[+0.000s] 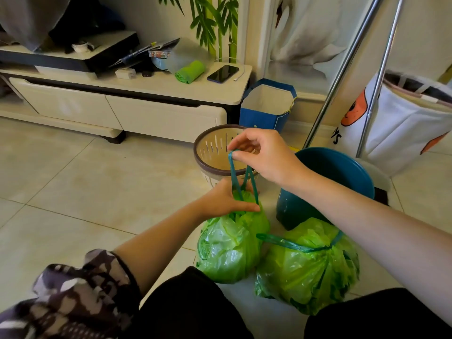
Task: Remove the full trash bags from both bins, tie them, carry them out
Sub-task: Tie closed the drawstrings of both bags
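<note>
Left hand (226,199) grips bag neck (241,211); right hand (263,155) pinches drawstring (232,170); open tile (97,179) left.

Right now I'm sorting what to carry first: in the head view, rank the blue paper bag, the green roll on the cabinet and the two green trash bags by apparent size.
1. Right trash bag and left trash bag: near alike, nearness muddles it.
2. Blue paper bag, though farther off.
3. Green roll.

Soft, even indoor light, fairly bright; faint shadows only. Mild sheen on the floor tiles (73,172) and the metal poles (342,69). Slight softness throughout, greenish-yellow cast. Wide-angle bending at edges: cabinet (122,111) lines and poles curve.
</note>
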A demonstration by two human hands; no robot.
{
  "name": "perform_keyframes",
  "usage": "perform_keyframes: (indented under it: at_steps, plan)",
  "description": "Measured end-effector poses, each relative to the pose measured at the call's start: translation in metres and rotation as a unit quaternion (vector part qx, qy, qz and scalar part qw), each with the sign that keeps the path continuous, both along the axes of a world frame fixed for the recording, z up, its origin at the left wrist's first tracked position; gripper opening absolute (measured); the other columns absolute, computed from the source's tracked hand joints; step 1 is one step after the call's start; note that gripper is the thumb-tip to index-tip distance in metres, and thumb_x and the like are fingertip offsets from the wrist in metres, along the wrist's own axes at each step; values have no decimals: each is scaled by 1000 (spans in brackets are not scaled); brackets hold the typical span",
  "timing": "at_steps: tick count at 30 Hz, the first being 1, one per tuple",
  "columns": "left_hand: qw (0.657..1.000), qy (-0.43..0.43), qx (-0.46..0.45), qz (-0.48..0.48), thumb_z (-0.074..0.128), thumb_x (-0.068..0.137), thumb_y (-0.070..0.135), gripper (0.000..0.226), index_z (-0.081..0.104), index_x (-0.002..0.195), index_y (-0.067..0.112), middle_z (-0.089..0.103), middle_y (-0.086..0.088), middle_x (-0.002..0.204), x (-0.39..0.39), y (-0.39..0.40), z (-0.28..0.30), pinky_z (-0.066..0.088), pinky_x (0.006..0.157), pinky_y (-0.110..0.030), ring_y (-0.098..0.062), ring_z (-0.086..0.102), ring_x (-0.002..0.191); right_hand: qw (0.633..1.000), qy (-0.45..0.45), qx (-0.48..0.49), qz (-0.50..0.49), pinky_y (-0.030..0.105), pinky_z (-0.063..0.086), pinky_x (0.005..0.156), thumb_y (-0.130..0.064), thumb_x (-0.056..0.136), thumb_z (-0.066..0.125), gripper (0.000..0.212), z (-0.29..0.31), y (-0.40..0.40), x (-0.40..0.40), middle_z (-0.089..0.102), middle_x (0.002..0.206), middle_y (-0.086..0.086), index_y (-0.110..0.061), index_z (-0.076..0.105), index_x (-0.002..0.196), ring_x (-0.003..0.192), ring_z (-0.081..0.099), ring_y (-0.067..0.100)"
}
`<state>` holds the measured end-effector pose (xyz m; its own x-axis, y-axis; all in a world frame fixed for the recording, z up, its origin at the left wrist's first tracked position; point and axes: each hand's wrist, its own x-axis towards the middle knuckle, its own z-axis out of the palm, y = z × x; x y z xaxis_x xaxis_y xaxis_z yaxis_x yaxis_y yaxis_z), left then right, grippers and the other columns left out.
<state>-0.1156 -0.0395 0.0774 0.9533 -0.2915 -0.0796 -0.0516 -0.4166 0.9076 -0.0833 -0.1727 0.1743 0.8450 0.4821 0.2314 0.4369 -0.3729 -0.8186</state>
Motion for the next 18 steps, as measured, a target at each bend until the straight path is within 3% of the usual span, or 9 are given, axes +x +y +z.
perform_keyframes:
  at_steps: [3,6,9,11,13,15,18]
  plan:
    - [1000,-9,-4,15,80,73,25,23,66,80,8,71,-2,89,3,-4,-16,53,82,-25,-11,66,85,1000,-4,8,-12,28,57,77,-10,86,61,12,1,0,3,64,87,-6,-22,64,87,79,66,10]
    - [999,7,-2,51,76,78,24,12,69,78,15,72,-3,89,3,-3,-27,51,79,-19,-10,66,84,1000,-28,4,-11,34,58,69,-4,90,53,21,7,-6,6,59,87,-1,-24,54,82,67,64,18]
    - [998,9,-12,67,75,80,26,19,71,91,11,73,-4,92,4,-4,-32,51,84,-27,-12,66,86,993,-113,-45,4,21,51,69,-4,89,56,13,8,-7,7,61,91,1,-17,59,89,71,57,10]
    - [998,-15,-14,57,74,80,27,17,65,92,18,68,5,88,5,-6,-33,50,85,-29,-12,64,87,988,-146,-56,14,12,44,71,-3,88,57,11,8,-6,8,61,92,1,-13,61,90,78,53,3]
    - [998,-12,-23,53,77,77,29,22,63,94,27,65,13,92,4,-8,-32,52,86,-29,-10,63,90,986,-158,-51,6,12,42,71,-3,89,55,11,10,-4,9,61,92,3,-12,62,92,81,52,4]
    - [998,3,-34,54,79,74,29,19,67,88,28,69,9,92,4,-11,-32,53,83,-29,-9,65,88,988,-149,-34,-2,11,41,70,-3,89,54,12,12,-4,9,61,92,2,-12,63,92,81,52,4]
    - [996,7,-45,81,79,74,27,18,62,70,25,65,7,73,3,-14,-33,51,71,-28,-10,62,70,993,-112,19,-9,12,45,69,-4,88,56,13,20,-1,4,61,88,-4,-13,65,91,75,55,0]
